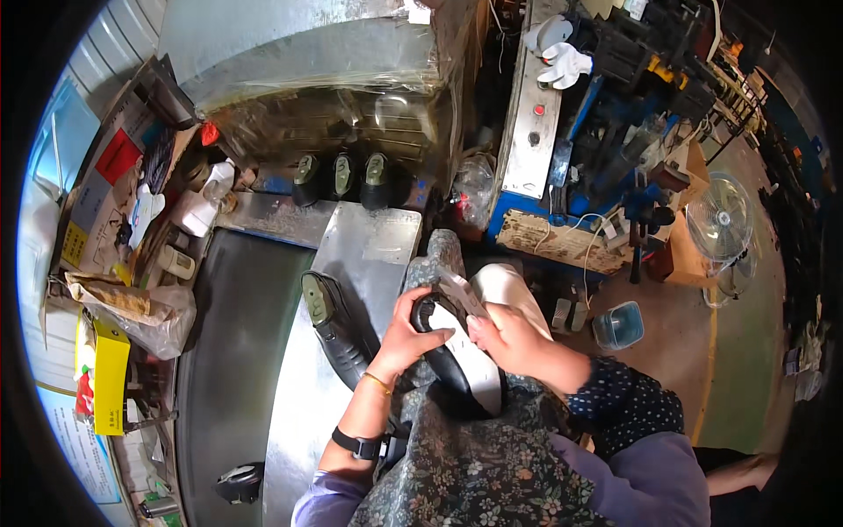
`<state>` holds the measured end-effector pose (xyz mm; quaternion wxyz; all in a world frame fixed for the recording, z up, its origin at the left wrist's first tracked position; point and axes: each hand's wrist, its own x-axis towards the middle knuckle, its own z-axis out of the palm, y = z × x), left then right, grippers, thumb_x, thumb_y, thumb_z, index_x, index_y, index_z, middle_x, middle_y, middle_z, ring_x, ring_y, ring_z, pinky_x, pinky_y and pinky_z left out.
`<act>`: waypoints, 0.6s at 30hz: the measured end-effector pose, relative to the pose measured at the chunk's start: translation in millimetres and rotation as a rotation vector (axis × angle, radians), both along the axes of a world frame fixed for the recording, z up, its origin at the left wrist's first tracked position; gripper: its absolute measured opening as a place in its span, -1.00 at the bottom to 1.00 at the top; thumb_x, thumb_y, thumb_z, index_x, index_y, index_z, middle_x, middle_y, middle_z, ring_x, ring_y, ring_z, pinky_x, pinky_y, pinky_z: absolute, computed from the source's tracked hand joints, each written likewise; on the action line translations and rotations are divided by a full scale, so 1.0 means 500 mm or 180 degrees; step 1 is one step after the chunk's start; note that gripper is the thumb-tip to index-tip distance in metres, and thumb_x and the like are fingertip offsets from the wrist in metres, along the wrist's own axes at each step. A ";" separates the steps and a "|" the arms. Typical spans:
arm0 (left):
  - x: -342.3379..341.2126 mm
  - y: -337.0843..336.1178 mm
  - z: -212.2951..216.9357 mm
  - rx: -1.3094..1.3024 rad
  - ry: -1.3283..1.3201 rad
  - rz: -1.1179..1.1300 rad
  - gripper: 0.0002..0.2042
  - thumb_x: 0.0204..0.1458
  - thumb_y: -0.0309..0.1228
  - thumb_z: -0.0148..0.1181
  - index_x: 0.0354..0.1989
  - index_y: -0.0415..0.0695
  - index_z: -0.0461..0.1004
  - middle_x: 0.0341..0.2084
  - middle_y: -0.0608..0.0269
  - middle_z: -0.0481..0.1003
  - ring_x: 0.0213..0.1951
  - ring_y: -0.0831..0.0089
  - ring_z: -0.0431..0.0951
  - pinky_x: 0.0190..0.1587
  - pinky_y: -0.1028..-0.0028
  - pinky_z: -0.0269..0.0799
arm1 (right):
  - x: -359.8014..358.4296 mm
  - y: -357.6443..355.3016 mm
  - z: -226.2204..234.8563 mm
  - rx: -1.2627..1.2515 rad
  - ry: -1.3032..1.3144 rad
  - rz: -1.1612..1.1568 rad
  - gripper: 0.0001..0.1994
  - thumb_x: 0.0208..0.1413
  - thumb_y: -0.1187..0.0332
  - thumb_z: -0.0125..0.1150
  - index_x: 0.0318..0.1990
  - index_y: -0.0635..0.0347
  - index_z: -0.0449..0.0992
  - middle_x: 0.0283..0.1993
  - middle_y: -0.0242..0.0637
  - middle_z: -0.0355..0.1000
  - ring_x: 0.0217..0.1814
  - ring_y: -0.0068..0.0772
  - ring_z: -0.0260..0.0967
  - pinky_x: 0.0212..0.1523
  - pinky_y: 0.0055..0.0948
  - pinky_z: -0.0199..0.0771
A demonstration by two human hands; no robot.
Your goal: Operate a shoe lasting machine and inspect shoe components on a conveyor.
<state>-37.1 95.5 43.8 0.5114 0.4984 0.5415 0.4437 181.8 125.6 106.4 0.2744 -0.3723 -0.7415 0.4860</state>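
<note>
A black shoe (450, 369) lies bottom up in my lap, its pale underside (479, 376) facing me. My left hand (409, 336) is wrapped round one end of it, thumb across the underside. My right hand (512, 341) is closed on a pale, flat strip (461, 292) that sticks out above the fingers over the same end of the shoe. I cannot make out its exact kind. Left of my left hand, another black shoe (336, 328) with a green last inside rests on the metal bench (300, 413).
Several black shoes on green lasts (376, 180) stand beneath the machine hood (307, 61). A dark conveyor belt (237, 351) runs along the left, carrying a shoe (240, 484). At right are a fan (720, 217), a plastic tub (619, 326) and a machine panel (528, 154).
</note>
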 end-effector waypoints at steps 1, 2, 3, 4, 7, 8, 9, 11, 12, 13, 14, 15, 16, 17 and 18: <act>0.001 0.009 0.003 -0.0021 -0.0046 -0.0015 -0.27 -0.28 -0.54 0.46 0.16 -0.16 0.24 -0.05 0.29 0.37 0.02 0.52 0.33 0.12 0.51 0.27 | -0.008 0.013 -0.017 0.0014 -0.0004 -0.0013 -0.61 0.35 0.10 -0.08 -0.35 0.30 0.35 -0.49 -0.32 0.42 -0.48 -0.52 0.38 -0.42 -0.43 0.43; 0.003 0.014 0.000 -0.0008 -0.0051 -0.0031 -0.27 -0.28 -0.54 0.46 0.16 -0.16 0.24 -0.05 0.29 0.37 0.02 0.52 0.33 0.12 0.51 0.27 | -0.013 0.027 -0.028 -0.0965 -0.0423 0.0113 -0.61 0.36 0.11 -0.11 -0.35 0.29 0.35 -0.49 -0.34 0.41 -0.49 -0.54 0.36 -0.43 -0.46 0.42; 0.002 0.014 -0.010 -0.0115 -0.0173 -0.0001 -0.27 -0.28 -0.54 0.46 0.16 -0.15 0.24 -0.05 0.30 0.38 0.03 0.51 0.34 0.12 0.50 0.26 | -0.017 0.039 -0.033 -0.1952 -0.0836 0.0235 -0.62 0.37 0.12 -0.13 -0.35 0.28 0.36 -0.50 -0.36 0.40 -0.50 -0.55 0.34 -0.43 -0.49 0.40; -0.006 0.013 -0.013 -0.0216 -0.0282 0.0096 -0.27 -0.27 -0.54 0.46 0.17 -0.15 0.24 -0.05 0.30 0.38 0.03 0.51 0.34 0.12 0.50 0.26 | -0.015 0.062 -0.003 -0.1983 -0.0975 0.0566 -0.62 0.38 0.12 -0.15 -0.38 0.24 0.35 -0.51 -0.39 0.37 -0.51 -0.59 0.30 -0.45 -0.53 0.38; -0.023 -0.004 -0.006 0.0012 -0.0474 -0.0036 -0.29 -0.23 -0.57 0.42 0.18 -0.13 0.25 -0.01 0.27 0.36 0.05 0.48 0.35 0.13 0.50 0.27 | -0.021 0.036 0.043 -0.0827 -0.0216 0.0099 -0.60 0.37 0.08 -0.14 -0.38 0.23 0.35 -0.52 -0.39 0.37 -0.53 -0.59 0.30 -0.46 -0.52 0.38; -0.029 -0.009 -0.007 0.0176 -0.0214 -0.0032 -0.29 -0.22 -0.59 0.41 0.19 -0.14 0.24 0.00 0.28 0.35 0.06 0.48 0.34 0.13 0.50 0.26 | -0.025 0.029 0.028 -0.0867 -0.0227 0.0125 -0.60 0.37 0.08 -0.14 -0.38 0.23 0.35 -0.52 -0.39 0.37 -0.53 -0.59 0.30 -0.46 -0.52 0.38; -0.023 -0.008 -0.001 0.0201 -0.0222 -0.0048 -0.29 -0.22 -0.59 0.41 0.19 -0.14 0.24 0.00 0.28 0.35 0.06 0.48 0.34 0.13 0.50 0.26 | -0.025 0.039 0.009 -0.1095 -0.0495 0.0197 -0.59 0.36 0.07 -0.12 -0.38 0.25 0.36 -0.53 -0.36 0.38 -0.54 -0.53 0.32 -0.47 -0.48 0.39; -0.024 -0.005 -0.003 -0.0256 -0.0633 0.0000 -0.27 -0.23 -0.57 0.43 0.20 -0.13 0.24 0.02 0.29 0.35 0.08 0.48 0.32 0.18 0.48 0.23 | -0.039 0.071 -0.027 -0.1555 -0.1021 0.0397 -0.56 0.33 0.04 -0.07 -0.38 0.29 0.39 -0.55 -0.30 0.41 -0.56 -0.42 0.36 -0.49 -0.40 0.39; -0.039 -0.013 -0.012 -0.0048 -0.0590 0.0049 -0.26 -0.24 -0.55 0.45 0.22 -0.12 0.24 0.10 0.26 0.31 0.16 0.42 0.28 0.24 0.45 0.16 | -0.052 0.099 -0.008 -0.1620 -0.1166 0.0708 -0.57 0.32 0.04 -0.04 -0.38 0.28 0.39 -0.57 -0.33 0.40 -0.59 -0.49 0.34 -0.54 -0.44 0.37; -0.045 -0.017 -0.007 -0.0044 -0.0586 0.0135 -0.26 -0.24 -0.55 0.45 0.22 -0.12 0.24 0.10 0.26 0.31 0.16 0.42 0.28 0.24 0.45 0.16 | -0.062 0.098 0.009 -0.1579 -0.0832 0.0619 -0.57 0.31 0.04 -0.02 -0.39 0.27 0.38 -0.58 -0.36 0.38 -0.62 -0.54 0.32 -0.58 -0.48 0.35; -0.053 -0.022 0.000 0.0126 -0.0372 0.0146 -0.24 -0.25 -0.53 0.46 0.22 -0.11 0.24 0.20 0.18 0.22 0.25 0.36 0.18 0.30 0.41 0.07 | -0.084 0.120 0.016 -0.1509 -0.0483 0.0529 -0.58 0.31 0.05 -0.02 -0.39 0.27 0.39 -0.58 -0.36 0.38 -0.62 -0.54 0.32 -0.57 -0.48 0.35; -0.059 -0.049 0.014 0.0252 -0.0140 0.0132 -0.23 -0.27 -0.51 0.47 0.22 -0.10 0.24 0.30 0.10 0.12 0.35 0.30 0.07 0.35 0.36 -0.03 | -0.112 0.130 0.028 -0.1481 -0.0111 0.0418 -0.58 0.31 0.05 -0.01 -0.38 0.27 0.39 -0.58 -0.36 0.39 -0.62 -0.54 0.33 -0.57 -0.49 0.35; -0.058 -0.063 0.025 0.0291 -0.0282 0.0193 -0.21 -0.28 -0.47 0.48 0.22 -0.10 0.23 0.32 0.07 0.09 0.36 0.27 0.05 0.36 0.33 -0.05 | -0.149 0.144 0.034 -0.1184 0.0092 0.0324 -0.59 0.30 0.04 0.00 -0.38 0.26 0.39 -0.58 -0.38 0.38 -0.59 -0.58 0.33 -0.57 -0.51 0.35; -0.056 -0.067 0.030 0.0583 0.0146 0.0148 -0.21 -0.27 -0.43 0.50 0.23 -0.08 0.23 0.32 0.07 0.08 0.36 0.24 0.06 0.37 0.29 -0.05 | -0.186 0.167 -0.003 -0.0916 -0.0048 0.0141 -0.57 0.28 0.03 0.01 -0.35 0.30 0.41 -0.53 -0.25 0.45 -0.53 -0.40 0.43 -0.50 -0.39 0.41; -0.052 -0.072 0.039 0.0657 0.0149 0.0180 -0.22 -0.27 -0.44 0.48 0.22 -0.08 0.23 0.31 0.05 0.09 0.35 0.21 0.08 0.36 0.28 -0.02 | -0.230 0.195 -0.043 -0.0351 -0.0338 0.0206 -0.55 0.26 0.02 0.02 -0.29 0.35 0.42 -0.43 -0.01 0.50 -0.38 -0.05 0.50 -0.36 -0.18 0.45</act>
